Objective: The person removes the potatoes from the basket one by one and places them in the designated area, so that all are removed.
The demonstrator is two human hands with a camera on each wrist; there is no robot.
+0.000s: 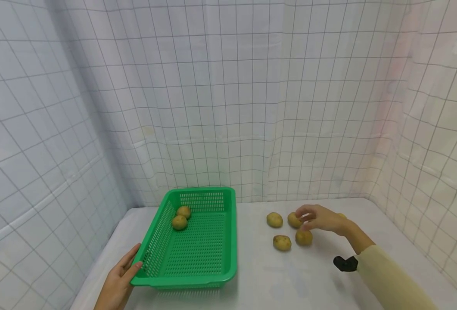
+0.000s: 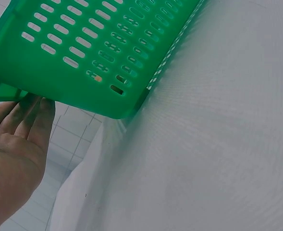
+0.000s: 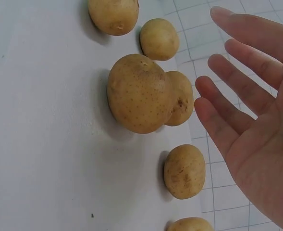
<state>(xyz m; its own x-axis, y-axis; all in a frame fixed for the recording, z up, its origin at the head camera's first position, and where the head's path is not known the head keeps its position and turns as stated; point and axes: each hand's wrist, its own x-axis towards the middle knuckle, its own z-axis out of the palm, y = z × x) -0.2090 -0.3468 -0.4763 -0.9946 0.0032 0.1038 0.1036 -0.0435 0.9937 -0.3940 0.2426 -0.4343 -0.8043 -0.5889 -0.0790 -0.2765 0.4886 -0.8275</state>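
I see white gridded curtain (image 1: pixel 212 107) at far side, left and right, white table (image 1: pixel 259 275) below. Green basket (image 1: pixel 201 245) sits left, two potatoes (image 1: pixel 179 222) in its far left part; loose potatoes (image 1: pixel 282 243) lie right, one partly behind the wrist. Right arm, pale sleeve (image 1: pixel 391 275), reaches in from near right. My right hand (image 1: pixel 321 217) hovers over them, fingers apart, loosely bent, holding nothing. My left hand (image 1: pixel 117 277) pinches the basket's near left rim.
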